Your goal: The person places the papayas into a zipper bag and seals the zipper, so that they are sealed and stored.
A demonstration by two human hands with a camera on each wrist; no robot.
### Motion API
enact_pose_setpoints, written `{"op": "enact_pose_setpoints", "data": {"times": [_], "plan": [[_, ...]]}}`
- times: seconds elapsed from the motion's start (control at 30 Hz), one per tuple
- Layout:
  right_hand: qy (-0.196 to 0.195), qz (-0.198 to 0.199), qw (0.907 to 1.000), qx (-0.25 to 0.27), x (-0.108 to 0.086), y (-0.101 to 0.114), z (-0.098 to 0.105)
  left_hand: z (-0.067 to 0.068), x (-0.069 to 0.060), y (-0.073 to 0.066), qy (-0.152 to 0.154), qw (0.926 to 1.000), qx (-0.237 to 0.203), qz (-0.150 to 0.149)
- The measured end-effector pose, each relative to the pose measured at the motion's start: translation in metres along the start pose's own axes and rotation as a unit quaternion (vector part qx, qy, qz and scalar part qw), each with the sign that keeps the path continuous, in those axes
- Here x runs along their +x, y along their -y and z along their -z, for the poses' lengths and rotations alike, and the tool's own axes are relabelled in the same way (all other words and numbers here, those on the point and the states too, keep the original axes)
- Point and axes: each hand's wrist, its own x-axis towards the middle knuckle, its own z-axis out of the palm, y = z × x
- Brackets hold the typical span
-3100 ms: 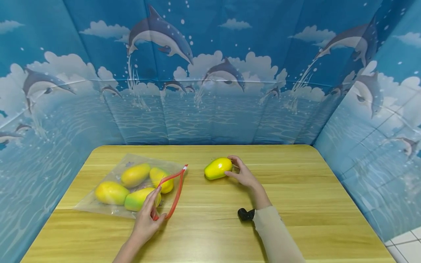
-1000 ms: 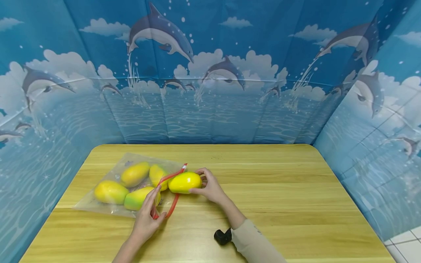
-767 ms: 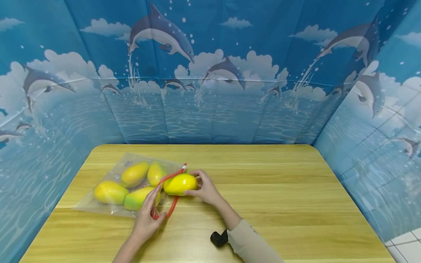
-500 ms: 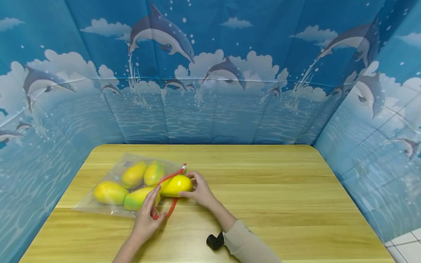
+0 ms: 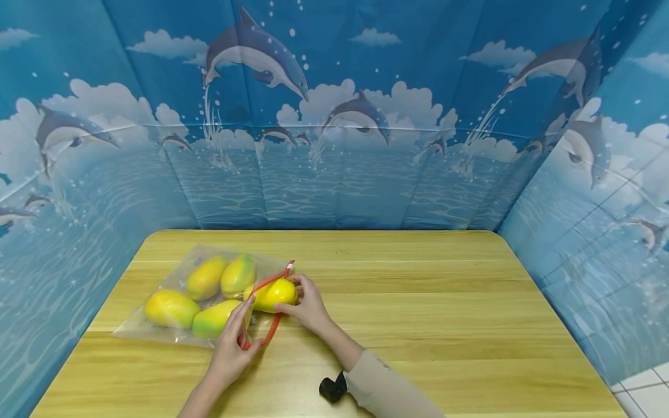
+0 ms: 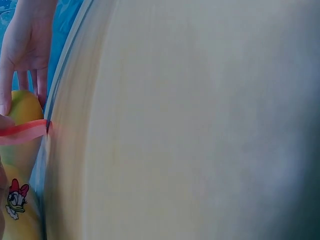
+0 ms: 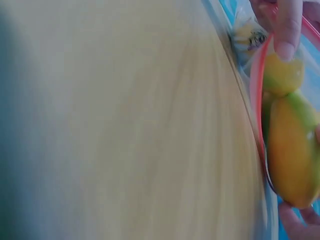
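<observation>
A clear zip bag [image 5: 180, 334] with a red zip edge [image 5: 272, 331] lies on the left of the table, its mouth facing right. Inside are several yellow-green mangoes [image 5: 171, 308]. My left hand [image 5: 232, 346] pinches the near part of the red edge, thumb and fingers spread to keep the mouth apart. My right hand [image 5: 312, 306] grips another yellow mango [image 5: 279, 294] by its right end; the mango's left part is inside the mouth. In the right wrist view that mango [image 6: 22, 107] [image 7: 292, 150] passes the red edge, with a cartoon print visible on the bag.
The wooden table [image 5: 444, 307] stretches away to the right. A black device [image 5: 333, 389] sits at the right sleeve cuff [image 5: 366, 371]. Behind and beside the table hangs a blue curtain [image 5: 334, 180] printed with dolphins.
My right hand has picked the mango up from the table's middle and moved it left into the bag's mouth. Mangoes inside have shifted left. My left hand has stayed on the red edge.
</observation>
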Motion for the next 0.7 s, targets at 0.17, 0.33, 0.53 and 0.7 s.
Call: {"op": "enact_pose_setpoints", "data": {"times": [0.17, 0.33, 0.53, 0.7], "plan": [[-0.026, -0.004, 0.9996, -0.009, -0.001, 0.001, -0.009, 0.004, 0.006, -0.016, 0.000, 1.0000, 0.003, 0.004], [-0.046, 0.020, 0.9986, -0.019, -0.002, 0.003, -0.014, 0.005, 0.007, -0.018, 0.000, 1.0000, -0.002, -0.001], [-0.053, -0.005, 0.9985, -0.013, 0.000, 0.006, -0.020, 0.005, 0.006, -0.016, 0.000, 1.0000, -0.004, -0.006], [-0.068, -0.015, 0.9976, 0.000, 0.000, 0.006, -0.024, 0.005, 0.006, -0.016, -0.001, 1.0000, 0.000, 0.000]]}}
